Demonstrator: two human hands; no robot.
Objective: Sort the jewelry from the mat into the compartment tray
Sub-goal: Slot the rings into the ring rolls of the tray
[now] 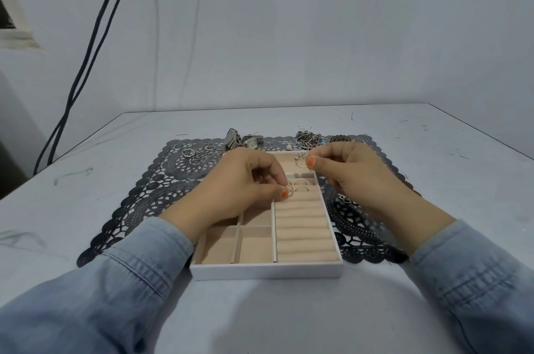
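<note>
Head view: white compartment tray [265, 271] sits on a black lace mat [138, 197] on the bench [86, 151]. Its long axis runs away from the person, short near wall facing the camera.

Tray layout: the right column is ring rolls lying crosswise, the left side is open beige square compartments, and one wider compartment spans the far end.

Contents: a few thin rings [302, 182] stand upright in the far roll slots, hoops facing the camera.

Left hand [245, 183] is over the tray's left side. Thumb and forefinger pinch a thin ring [289, 191] at the left end of the far rolls, hoop upright and touching the roll.

Right hand [355, 171] is over the tray's far right corner. Its fingertips pinch a decorated ring [302, 161] above the far compartment, ornament on the upper left.

Still on the mat beyond the tray:
- loose ring pile [200, 153], far left
- two watches [242, 140], centre
- bangle heap [307, 138], far right

A small silver piece [346, 200] lies on the mat just right of the tray; too small to tell its type.

Both wrists are in denim sleeves [130, 281].
</note>
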